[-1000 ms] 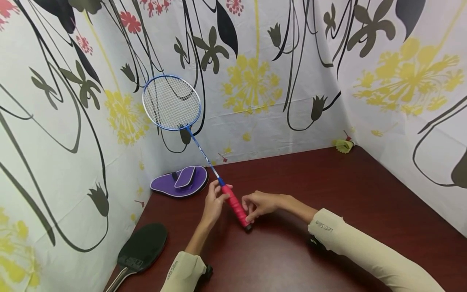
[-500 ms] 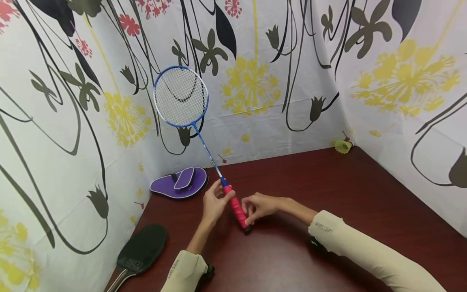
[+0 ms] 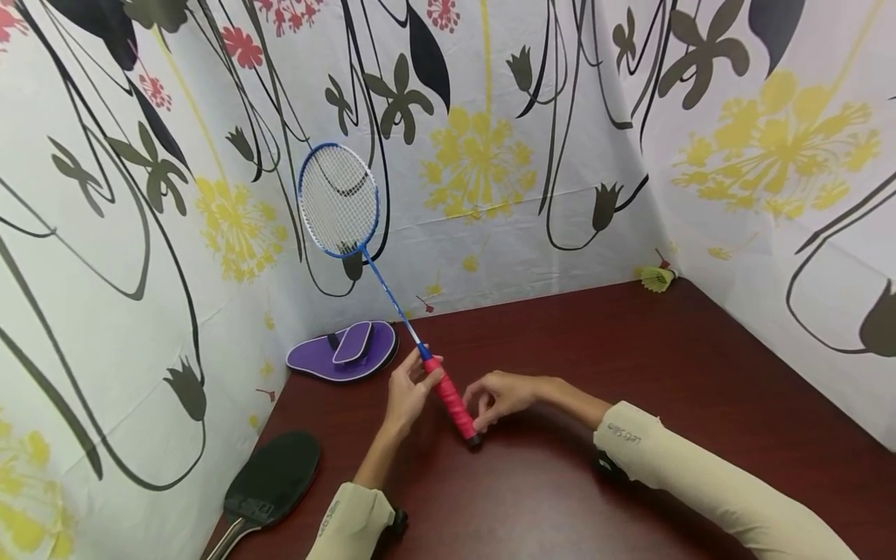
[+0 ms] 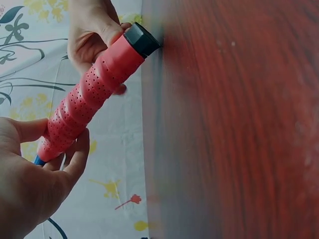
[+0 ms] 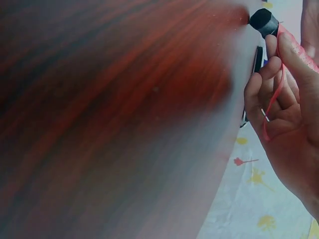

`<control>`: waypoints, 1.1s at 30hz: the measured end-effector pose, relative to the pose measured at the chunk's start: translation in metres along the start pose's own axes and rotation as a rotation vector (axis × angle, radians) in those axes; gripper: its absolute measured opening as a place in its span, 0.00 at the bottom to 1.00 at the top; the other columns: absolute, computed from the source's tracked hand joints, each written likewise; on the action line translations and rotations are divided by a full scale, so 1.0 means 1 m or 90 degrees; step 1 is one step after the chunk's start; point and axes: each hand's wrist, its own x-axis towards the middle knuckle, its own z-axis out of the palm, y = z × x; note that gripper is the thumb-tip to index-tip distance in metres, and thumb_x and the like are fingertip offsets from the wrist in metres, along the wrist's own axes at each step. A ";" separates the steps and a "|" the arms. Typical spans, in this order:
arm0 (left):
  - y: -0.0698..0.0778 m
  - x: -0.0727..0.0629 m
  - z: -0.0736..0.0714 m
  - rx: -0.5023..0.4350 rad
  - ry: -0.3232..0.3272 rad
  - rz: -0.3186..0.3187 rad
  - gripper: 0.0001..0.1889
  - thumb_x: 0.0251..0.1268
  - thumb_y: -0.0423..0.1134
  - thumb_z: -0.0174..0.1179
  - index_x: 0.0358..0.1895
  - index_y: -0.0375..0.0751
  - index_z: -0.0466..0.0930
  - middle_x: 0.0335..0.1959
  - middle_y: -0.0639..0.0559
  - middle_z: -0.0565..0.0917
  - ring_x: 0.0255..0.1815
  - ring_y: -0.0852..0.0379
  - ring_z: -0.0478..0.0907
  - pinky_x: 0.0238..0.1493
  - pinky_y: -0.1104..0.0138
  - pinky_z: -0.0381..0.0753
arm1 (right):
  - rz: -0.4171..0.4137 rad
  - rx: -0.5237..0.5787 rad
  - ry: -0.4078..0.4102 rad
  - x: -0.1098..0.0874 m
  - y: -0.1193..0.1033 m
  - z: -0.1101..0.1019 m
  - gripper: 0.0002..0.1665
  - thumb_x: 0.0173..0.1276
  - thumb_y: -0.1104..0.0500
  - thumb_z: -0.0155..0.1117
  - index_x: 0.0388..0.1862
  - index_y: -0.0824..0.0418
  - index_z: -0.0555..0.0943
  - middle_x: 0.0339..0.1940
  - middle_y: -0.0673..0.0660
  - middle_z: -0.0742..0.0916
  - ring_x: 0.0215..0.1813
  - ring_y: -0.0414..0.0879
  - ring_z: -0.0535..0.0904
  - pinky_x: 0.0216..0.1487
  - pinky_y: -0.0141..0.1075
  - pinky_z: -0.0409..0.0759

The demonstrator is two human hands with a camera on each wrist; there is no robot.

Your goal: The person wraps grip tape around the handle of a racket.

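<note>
A blue-and-white badminton racket (image 3: pixel 339 200) is held up at a slant, head toward the back wall. My left hand (image 3: pixel 408 393) grips the upper part of its red handle (image 3: pixel 450 398), thumb on one side and fingers on the other. Perforated red grip tape (image 4: pixel 82 102) winds round the handle down to the black butt cap (image 4: pixel 142 40). At that lower end my right hand (image 3: pixel 505 395) pinches the grip tape between thumb and forefinger. A thin loose red strip (image 5: pixel 276 97) hangs from this pinch across the right palm.
A black table tennis bat (image 3: pixel 273 474) lies at the table's left edge. Behind it is a purple bat case (image 3: pixel 329 356) by the wall. A yellow shuttlecock (image 3: pixel 656 278) sits in the far right corner. Flower-patterned cloth (image 3: pixel 490 257) encloses the dark red table (image 3: pixel 595 342).
The racket has turned about its shaft, its head now appearing narrower, and has swung slightly over the last second. Both hands stay on the handle, in nearly the same place.
</note>
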 end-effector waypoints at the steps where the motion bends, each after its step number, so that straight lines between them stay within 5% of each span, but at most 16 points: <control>1: -0.001 0.000 -0.001 -0.003 -0.004 0.000 0.31 0.67 0.26 0.67 0.73 0.31 0.70 0.55 0.36 0.87 0.60 0.40 0.82 0.62 0.60 0.79 | 0.009 -0.004 -0.004 0.000 0.000 0.000 0.21 0.70 0.56 0.74 0.58 0.60 0.82 0.28 0.48 0.91 0.32 0.47 0.89 0.35 0.32 0.85; 10: 0.000 0.000 -0.006 -0.045 -0.028 -0.006 0.32 0.68 0.22 0.63 0.74 0.31 0.68 0.58 0.37 0.85 0.65 0.40 0.79 0.65 0.60 0.78 | 0.042 -0.008 -0.033 0.002 -0.009 -0.002 0.19 0.71 0.57 0.73 0.58 0.60 0.84 0.26 0.49 0.91 0.30 0.48 0.86 0.32 0.28 0.80; 17: 0.001 -0.002 -0.006 -0.062 -0.037 -0.003 0.33 0.69 0.22 0.61 0.76 0.34 0.63 0.62 0.36 0.83 0.69 0.43 0.76 0.70 0.54 0.70 | 0.012 -0.037 -0.055 0.006 -0.011 -0.002 0.08 0.71 0.54 0.73 0.47 0.51 0.87 0.26 0.50 0.91 0.27 0.35 0.81 0.31 0.26 0.76; 24: -0.002 -0.002 -0.001 0.007 0.019 0.029 0.31 0.64 0.31 0.73 0.67 0.39 0.68 0.54 0.41 0.88 0.57 0.43 0.84 0.56 0.59 0.82 | 0.012 -0.069 -0.043 0.008 -0.010 0.000 0.13 0.68 0.48 0.76 0.43 0.53 0.84 0.24 0.50 0.90 0.24 0.34 0.80 0.27 0.25 0.73; 28: -0.004 -0.002 0.002 0.028 0.069 0.049 0.36 0.54 0.34 0.80 0.65 0.39 0.71 0.48 0.41 0.89 0.48 0.44 0.88 0.51 0.50 0.85 | 0.020 -0.075 -0.031 0.010 -0.011 0.002 0.18 0.67 0.47 0.77 0.43 0.58 0.83 0.22 0.49 0.90 0.23 0.37 0.81 0.26 0.26 0.73; 33: -0.003 -0.003 0.003 0.004 0.087 0.051 0.38 0.52 0.27 0.79 0.68 0.33 0.73 0.47 0.32 0.88 0.49 0.36 0.87 0.55 0.41 0.82 | 0.033 -0.078 -0.019 0.011 -0.009 0.003 0.19 0.66 0.47 0.77 0.43 0.59 0.83 0.20 0.49 0.89 0.22 0.43 0.82 0.25 0.27 0.75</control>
